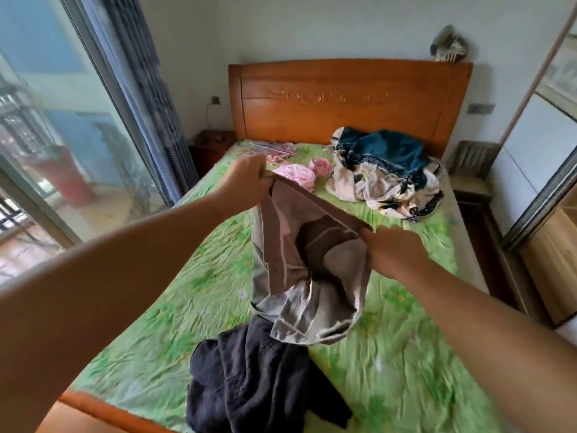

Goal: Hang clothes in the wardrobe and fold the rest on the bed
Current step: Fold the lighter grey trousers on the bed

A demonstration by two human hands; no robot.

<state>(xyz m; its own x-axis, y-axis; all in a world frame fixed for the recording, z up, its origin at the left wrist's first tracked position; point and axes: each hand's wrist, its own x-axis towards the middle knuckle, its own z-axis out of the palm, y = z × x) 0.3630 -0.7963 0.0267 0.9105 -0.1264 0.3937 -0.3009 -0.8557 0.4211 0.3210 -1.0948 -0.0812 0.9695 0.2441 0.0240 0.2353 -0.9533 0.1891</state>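
A dark garment point(259, 379) lies crumpled at the foot of the bed point(156, 323). Over the bed's middle, the right hand point(393, 251) and, farther up, the left hand point(246, 179) each pinch the top edge of a grey-brown garment point(299, 264), fingers curled tight on the cloth. It hangs between and below them, and its lower folds reach the dark one. Near the bed's head lie a pink garment point(299, 175), hangers point(268, 150) and a blue-and-cream heap point(387, 170).

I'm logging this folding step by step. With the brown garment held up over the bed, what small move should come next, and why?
Probably lower the brown garment flat onto the bare green sheet. The left hand and right hand pinch its top edge, but its lower part hangs bunched over the dark garment, so it cannot be folded yet.
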